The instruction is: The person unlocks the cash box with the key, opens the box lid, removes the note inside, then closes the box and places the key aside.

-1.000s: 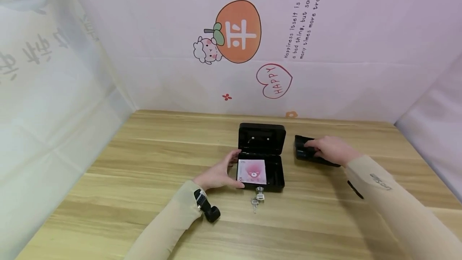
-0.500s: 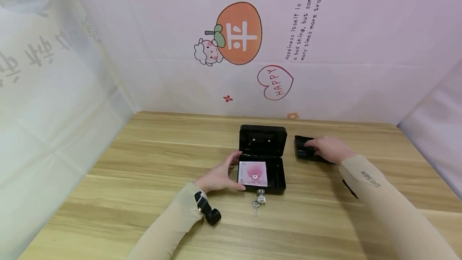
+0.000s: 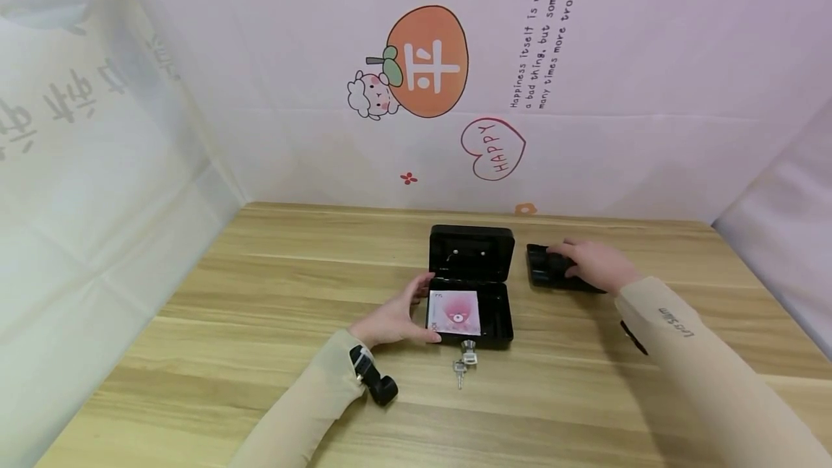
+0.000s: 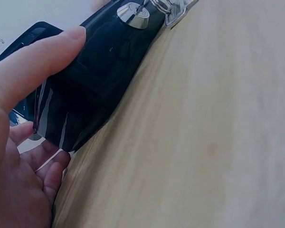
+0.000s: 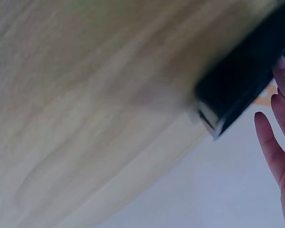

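Note:
A black cash box (image 3: 503, 313) stands on the table with its lid (image 3: 471, 237) raised. My left hand (image 3: 390, 318) grips the box's left side, thumb at the front corner and fingers toward the back. A pink banknote (image 3: 455, 313) lies inside, on the left. In the front lock (image 4: 133, 15) sits a key, with a second key (image 3: 460, 374) hanging from it. To the right of the box, my right hand (image 3: 601, 266) pinches a black compartment tray (image 3: 544, 276) by its far side. The right wrist view shows the tray (image 5: 247, 66) blurred, with the thumb on it.
The wooden table (image 3: 292, 266) ends at a printed cloth backdrop (image 3: 312, 157) behind the box. White cloth also hangs on the left and right sides. A black strap (image 3: 373, 374) goes round the left wrist.
The right hand and the tray have shifted slightly, and the tray's angle has changed a little. My left hand stays on the box, which has not visibly moved.

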Demonstrator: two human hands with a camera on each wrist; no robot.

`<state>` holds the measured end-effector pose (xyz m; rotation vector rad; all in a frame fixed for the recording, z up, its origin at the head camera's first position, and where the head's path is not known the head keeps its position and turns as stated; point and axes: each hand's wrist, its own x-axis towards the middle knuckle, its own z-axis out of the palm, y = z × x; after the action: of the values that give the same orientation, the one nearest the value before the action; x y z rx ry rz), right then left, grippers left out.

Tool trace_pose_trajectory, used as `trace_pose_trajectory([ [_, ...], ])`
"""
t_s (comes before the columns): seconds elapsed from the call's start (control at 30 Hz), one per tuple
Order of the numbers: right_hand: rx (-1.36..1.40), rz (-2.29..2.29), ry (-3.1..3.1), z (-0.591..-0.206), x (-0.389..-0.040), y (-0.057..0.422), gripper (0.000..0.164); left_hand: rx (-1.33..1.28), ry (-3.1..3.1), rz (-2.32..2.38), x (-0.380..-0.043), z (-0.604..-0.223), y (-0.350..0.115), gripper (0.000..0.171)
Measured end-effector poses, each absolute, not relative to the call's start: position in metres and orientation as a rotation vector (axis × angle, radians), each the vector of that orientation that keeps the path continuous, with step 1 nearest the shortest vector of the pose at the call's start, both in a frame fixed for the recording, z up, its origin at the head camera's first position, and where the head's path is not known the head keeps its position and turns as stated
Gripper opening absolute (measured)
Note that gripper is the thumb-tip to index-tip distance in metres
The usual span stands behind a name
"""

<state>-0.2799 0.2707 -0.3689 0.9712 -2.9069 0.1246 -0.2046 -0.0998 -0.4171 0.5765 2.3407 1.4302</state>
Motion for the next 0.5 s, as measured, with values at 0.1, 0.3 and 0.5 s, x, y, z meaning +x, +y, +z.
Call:
trace_pose_trajectory([
  [0.1,0.913,0.262,-2.902,-0.36,-0.275,0.272,0.049,0.581,2.339,1.428,-0.204,-0.417,-0.1,0.107],
  [0.3,0.669,0.671,-2.956,-0.34,-0.262,0.269,0.055,0.594,2.349,1.419,-0.205,-0.417,-0.1,0.106],
  [0.5,0.589,0.863,-2.985,-0.325,-0.248,0.262,0.058,0.592,2.35,1.416,-0.204,-0.417,-0.1,0.106],
])
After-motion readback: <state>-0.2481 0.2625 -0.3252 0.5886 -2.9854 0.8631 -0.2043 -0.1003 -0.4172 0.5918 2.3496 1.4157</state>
